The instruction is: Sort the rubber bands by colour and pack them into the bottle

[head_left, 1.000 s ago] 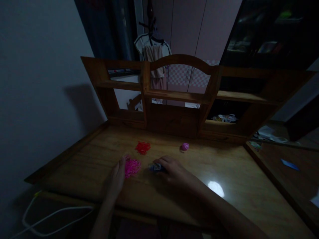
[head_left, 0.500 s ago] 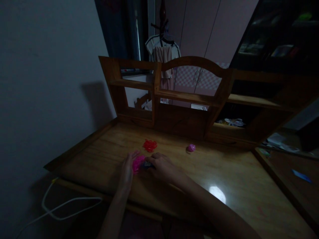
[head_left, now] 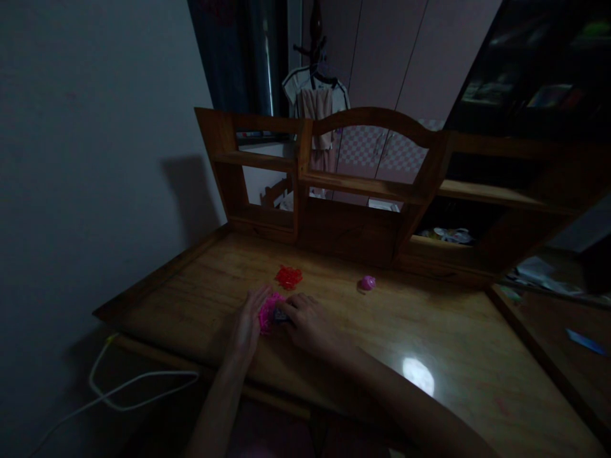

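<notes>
A bright pink pile of what look like small loops or strips [head_left: 266,318] lies on the wooden desk. My left hand [head_left: 247,323] rests on edge along its left side, fingers stretched out and curving around the far side. From the right, my right hand [head_left: 312,326] has its fingers closed on a small dark flat object [head_left: 280,314], whose kind I cannot make out. That object touches the right side of the pink pile. Just beyond the hands sits a red pile of similar pieces [head_left: 288,277].
A small pink-purple round object [head_left: 367,283] lies on the desk [head_left: 453,343] to the right. A wooden shelf unit [head_left: 353,181] runs along the back edge. The wall [head_left: 95,159] stands at left, and a white cable [head_left: 143,375] hangs by the front left edge.
My left hand has closed in slightly around the pink pile, its fingers now nearer the far side. The dark object stays in my right hand against the pile. The view has shifted a little.
</notes>
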{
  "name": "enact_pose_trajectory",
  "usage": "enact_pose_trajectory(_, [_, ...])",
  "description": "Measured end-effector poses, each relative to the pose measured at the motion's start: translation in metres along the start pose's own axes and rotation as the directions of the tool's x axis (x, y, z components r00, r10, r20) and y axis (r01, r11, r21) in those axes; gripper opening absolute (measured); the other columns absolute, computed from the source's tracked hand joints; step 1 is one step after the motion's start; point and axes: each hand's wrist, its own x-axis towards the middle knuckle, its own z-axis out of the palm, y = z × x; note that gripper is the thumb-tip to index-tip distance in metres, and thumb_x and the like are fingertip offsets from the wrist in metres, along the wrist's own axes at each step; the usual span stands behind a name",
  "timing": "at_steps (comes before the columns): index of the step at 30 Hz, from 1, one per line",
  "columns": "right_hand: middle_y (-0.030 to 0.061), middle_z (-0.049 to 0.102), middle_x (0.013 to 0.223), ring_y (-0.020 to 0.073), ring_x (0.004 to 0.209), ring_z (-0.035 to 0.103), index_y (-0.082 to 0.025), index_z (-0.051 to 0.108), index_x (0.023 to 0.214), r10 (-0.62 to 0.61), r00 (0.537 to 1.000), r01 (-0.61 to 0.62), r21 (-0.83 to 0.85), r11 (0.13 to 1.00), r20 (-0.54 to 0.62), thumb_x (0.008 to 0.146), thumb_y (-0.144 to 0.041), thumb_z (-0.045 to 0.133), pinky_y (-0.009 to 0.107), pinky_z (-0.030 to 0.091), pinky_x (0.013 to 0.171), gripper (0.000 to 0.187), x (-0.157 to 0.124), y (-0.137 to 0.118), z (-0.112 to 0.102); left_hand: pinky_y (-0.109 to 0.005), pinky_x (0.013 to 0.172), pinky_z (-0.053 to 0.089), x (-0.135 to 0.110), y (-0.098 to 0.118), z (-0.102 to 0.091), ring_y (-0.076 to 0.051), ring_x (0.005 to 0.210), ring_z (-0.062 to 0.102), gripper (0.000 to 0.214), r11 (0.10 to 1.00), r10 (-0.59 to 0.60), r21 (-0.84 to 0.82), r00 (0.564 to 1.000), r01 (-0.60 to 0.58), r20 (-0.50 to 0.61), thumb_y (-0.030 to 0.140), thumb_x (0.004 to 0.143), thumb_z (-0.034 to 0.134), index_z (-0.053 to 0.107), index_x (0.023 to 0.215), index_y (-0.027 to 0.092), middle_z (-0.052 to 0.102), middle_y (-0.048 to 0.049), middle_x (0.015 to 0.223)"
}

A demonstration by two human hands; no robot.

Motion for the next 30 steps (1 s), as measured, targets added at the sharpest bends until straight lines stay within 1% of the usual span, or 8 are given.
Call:
enact_pose_trajectory(3, [0.0093,0.060,0.113,0.0236,0.105,0.053,-0.024,0.052,0.130,0.011,0.999,-0.009,0.038,0.999,-0.043,0.088,-0.023,0.061,0.037,0.041,0.092,0.043,-0.007,0.000,0.002,-0.038,0.117,0.029,-0.005,0.002,0.004,-0.022,0.137,0.041,0.046,0.997,0.081,0.010,0.997,-0.081,-0.003,0.030,0.087,0.049,0.055,0.131,0.018,0.046,-0.0113,0.147])
enact_pose_trajectory(8, [0.0100,0.059,0.116,0.0247,0.105,0.053,-0.024,0.051,0.132,0.059,0.992,-0.049,0.092,0.995,-0.116,0.089,-0.022,0.058,0.039,0.043,0.091,0.043,-0.019,0.004,-0.006,-0.037,0.115,0.032,-0.016,0.010,0.022,-0.023,0.139,0.038,0.062,0.988,0.156,-0.016,0.983,-0.155,0.096,0.014,0.074,0.056,0.051,0.135,0.021,0.045,-0.0098,0.148])
enact_pose_trajectory(14, [0.0101,0.060,0.117,0.0253,0.107,0.052,-0.024,0.052,0.134,0.080,0.981,-0.067,0.076,0.995,-0.174,0.088,-0.018,0.060,0.040,0.044,0.091,0.047,-0.037,0.015,-0.011,-0.039,0.117,0.029,-0.020,0.011,0.035,-0.025,0.143,0.030,0.069,0.986,0.151,0.029,0.955,-0.163,0.257,0.015,0.076,0.061,0.042,0.142,0.027,0.035,-0.0079,0.154])
enact_pose_trajectory(19, [0.0102,0.059,0.119,0.0256,0.108,0.052,-0.025,0.052,0.134,0.084,0.976,-0.073,0.064,0.995,-0.199,0.089,-0.021,0.059,0.042,0.045,0.091,0.045,-0.044,0.023,-0.006,-0.039,0.117,0.029,-0.015,0.008,0.022,-0.026,0.145,0.025,0.076,0.973,0.106,0.164,0.944,-0.163,0.311,0.021,0.079,0.068,0.034,0.146,0.030,0.029,-0.0070,0.157])
enact_pose_trajectory(23, [0.0096,0.059,0.119,0.0254,0.107,0.052,-0.025,0.051,0.135,0.073,0.972,-0.062,0.053,0.997,-0.224,0.089,-0.019,0.059,0.042,0.045,0.092,0.047,-0.043,0.025,-0.006,-0.041,0.111,0.039,-0.008,0.014,0.011,-0.028,0.139,0.037,0.080,0.949,0.055,0.281,0.951,-0.145,0.305,0.027,0.074,0.074,0.036,0.144,0.028,0.033,-0.0097,0.155])
enact_pose_trajectory(26, [0.0099,0.060,0.118,0.0253,0.107,0.053,-0.025,0.052,0.134,0.064,0.972,-0.055,0.045,0.997,-0.226,0.089,-0.020,0.060,0.042,0.045,0.092,0.047,-0.042,0.026,-0.008,-0.040,0.102,0.048,-0.004,0.019,0.009,-0.028,0.125,0.054,0.078,0.924,-0.006,0.370,0.965,-0.095,0.262,0.030,0.068,0.079,0.044,0.137,0.023,0.050,-0.0123,0.142])
enact_pose_trajectory(28, [0.0099,0.060,0.117,0.0251,0.107,0.053,-0.025,0.052,0.134,0.056,0.972,-0.048,0.039,0.998,-0.227,0.089,-0.019,0.060,0.042,0.046,0.092,0.047,-0.042,0.025,-0.009,-0.038,0.094,0.052,-0.003,0.020,0.010,-0.025,0.109,0.064,0.077,0.910,-0.048,0.411,0.970,-0.056,0.237,0.031,0.065,0.081,0.048,0.134,0.020,0.065,-0.0106,0.119])
enact_pose_trajectory(30, [0.0100,0.061,0.116,0.0250,0.106,0.053,-0.025,0.052,0.134,0.042,0.972,-0.034,0.040,0.999,-0.232,0.089,-0.019,0.059,0.041,0.046,0.091,0.046,-0.042,0.024,-0.009,-0.035,0.087,0.055,-0.002,0.021,0.011,-0.021,0.091,0.069,0.079,0.902,-0.068,0.429,0.973,-0.034,0.219,0.032,0.062,0.083,0.049,0.131,0.017,0.070,-0.0047,0.094])
